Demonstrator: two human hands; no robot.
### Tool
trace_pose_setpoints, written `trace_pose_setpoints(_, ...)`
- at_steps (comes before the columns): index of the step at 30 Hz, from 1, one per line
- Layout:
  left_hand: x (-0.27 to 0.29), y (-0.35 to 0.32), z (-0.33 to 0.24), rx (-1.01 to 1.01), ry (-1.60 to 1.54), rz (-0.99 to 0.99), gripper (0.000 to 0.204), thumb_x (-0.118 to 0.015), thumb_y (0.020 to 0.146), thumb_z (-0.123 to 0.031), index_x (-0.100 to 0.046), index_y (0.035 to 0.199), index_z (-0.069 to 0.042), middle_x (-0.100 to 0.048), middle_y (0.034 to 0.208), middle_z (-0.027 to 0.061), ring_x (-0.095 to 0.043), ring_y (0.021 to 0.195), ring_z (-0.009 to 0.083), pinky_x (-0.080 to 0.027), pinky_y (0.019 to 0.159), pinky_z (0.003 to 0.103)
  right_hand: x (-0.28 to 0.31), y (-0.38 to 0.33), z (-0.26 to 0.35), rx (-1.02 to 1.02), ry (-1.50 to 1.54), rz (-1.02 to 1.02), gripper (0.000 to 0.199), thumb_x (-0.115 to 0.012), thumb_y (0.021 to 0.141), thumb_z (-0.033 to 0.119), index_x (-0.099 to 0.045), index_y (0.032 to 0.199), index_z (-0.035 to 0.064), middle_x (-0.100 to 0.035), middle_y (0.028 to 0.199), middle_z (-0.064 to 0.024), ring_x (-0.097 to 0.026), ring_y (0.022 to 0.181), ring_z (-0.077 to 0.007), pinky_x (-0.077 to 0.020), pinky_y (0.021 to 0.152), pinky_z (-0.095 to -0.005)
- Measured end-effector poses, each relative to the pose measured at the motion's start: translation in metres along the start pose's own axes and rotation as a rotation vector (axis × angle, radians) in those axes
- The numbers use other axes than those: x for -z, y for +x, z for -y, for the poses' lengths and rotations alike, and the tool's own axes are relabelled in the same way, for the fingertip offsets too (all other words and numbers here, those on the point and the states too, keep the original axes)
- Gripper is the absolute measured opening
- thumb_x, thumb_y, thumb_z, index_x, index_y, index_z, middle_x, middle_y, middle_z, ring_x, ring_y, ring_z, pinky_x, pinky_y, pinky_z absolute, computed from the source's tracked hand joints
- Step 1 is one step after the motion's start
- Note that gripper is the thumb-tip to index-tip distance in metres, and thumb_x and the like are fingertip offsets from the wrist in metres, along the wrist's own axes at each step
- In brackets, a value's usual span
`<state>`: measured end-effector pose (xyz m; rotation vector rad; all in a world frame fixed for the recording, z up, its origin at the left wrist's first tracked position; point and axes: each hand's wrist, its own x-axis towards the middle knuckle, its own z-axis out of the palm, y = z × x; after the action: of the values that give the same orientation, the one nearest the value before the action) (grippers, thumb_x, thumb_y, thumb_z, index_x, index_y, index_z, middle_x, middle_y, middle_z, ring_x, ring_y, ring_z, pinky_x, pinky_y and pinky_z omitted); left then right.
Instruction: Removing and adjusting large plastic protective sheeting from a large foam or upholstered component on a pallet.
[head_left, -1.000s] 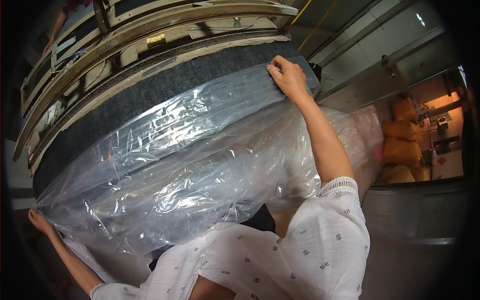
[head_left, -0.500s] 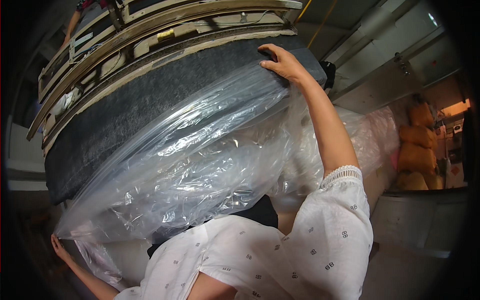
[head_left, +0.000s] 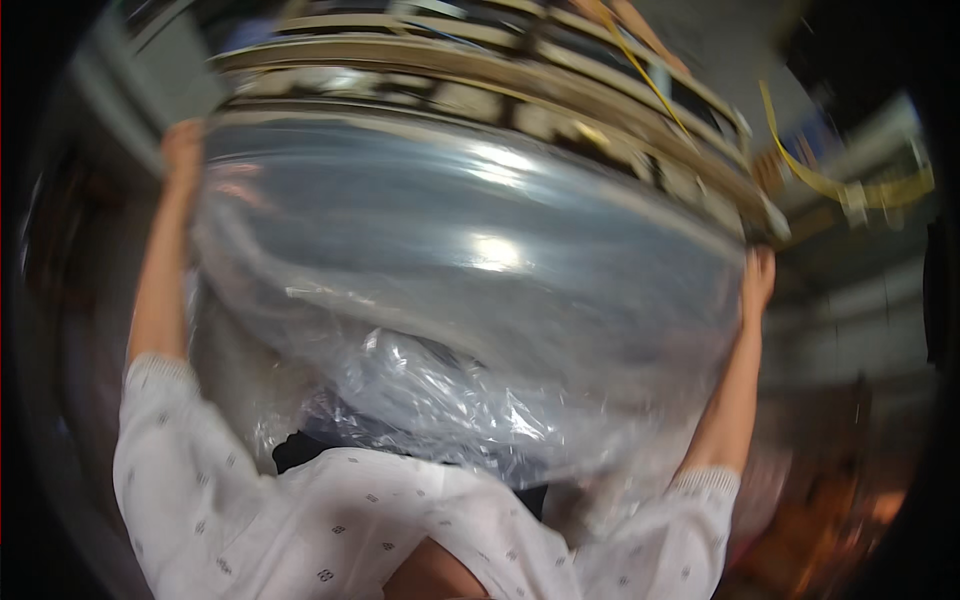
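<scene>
A transparent plastic bag [head_left: 440,260] is stretched over the dark padded side of a large piece of furniture with a wooden slat frame [head_left: 600,95]. At its far left corner, my left hand [head_left: 183,148] is closed on the edge of the plastic, though its fingers are blurred. My right hand [head_left: 762,278] grips the plastic's edge at the right corner, just beneath the end of the wooden frame. Between the two hands the film lies smooth and taut. Nearer to my body it bunches into loose, shiny folds.
Beyond the frame, another person's arm [head_left: 645,35] reaches in at the top. A yellow strap [head_left: 840,185] hangs at the upper right. Orange-brown shapes [head_left: 830,520], smeared by motion, stand at the lower right.
My left hand has risen from the lower left to the far left corner, drawing the plastic up over the dark side. My right hand is now lower at the right corner; the view has turned.
</scene>
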<state>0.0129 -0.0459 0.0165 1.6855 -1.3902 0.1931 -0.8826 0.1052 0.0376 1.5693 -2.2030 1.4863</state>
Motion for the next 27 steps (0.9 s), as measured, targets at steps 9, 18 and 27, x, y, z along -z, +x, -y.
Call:
trace_pose_setpoints(9,-0.044,0.018,0.013,0.221,-0.578,0.049,0.02,-0.059,0.083,-0.019,-0.062,0.091,-0.001,-0.062,0.077,0.0025,-0.057,0.072,0.0097,-0.043,0.067,0.022,-0.048,0.004,-0.041,-0.026,0.126,0.007,0.022,-0.059,0.085,0.019,-0.055,0.094,-0.0015,-0.054,0.085,-0.0037,-0.048,0.079,-0.0136,-0.0403,0.075,-0.0256)
trace_pose_setpoints(18,-0.073,0.039,0.026,0.129,-0.254,0.036,0.028,-0.066,0.075,-0.027,-0.065,0.091,-0.004,-0.062,0.077,0.0028,-0.056,0.072,0.012,-0.044,0.067,0.025,-0.058,0.029,-0.054,-0.05,-0.026,0.014,0.025,-0.06,0.085,0.021,-0.056,0.093,-0.0028,-0.057,0.083,-0.0048,-0.051,0.076,-0.0144,-0.0421,0.073,-0.0261)
trace_pose_setpoints(27,-0.085,0.059,0.058,0.229,-0.202,-0.018,0.035,-0.068,0.074,-0.032,-0.061,0.091,-0.003,-0.059,0.081,0.005,-0.053,0.077,0.015,-0.043,0.072,0.026,-0.051,0.037,-0.064,-0.023,-0.339,-0.174,0.041,-0.067,0.071,0.032,-0.05,0.081,-0.0047,-0.051,0.079,-0.0156,-0.047,0.074,-0.027,-0.0406,0.073,-0.0364)
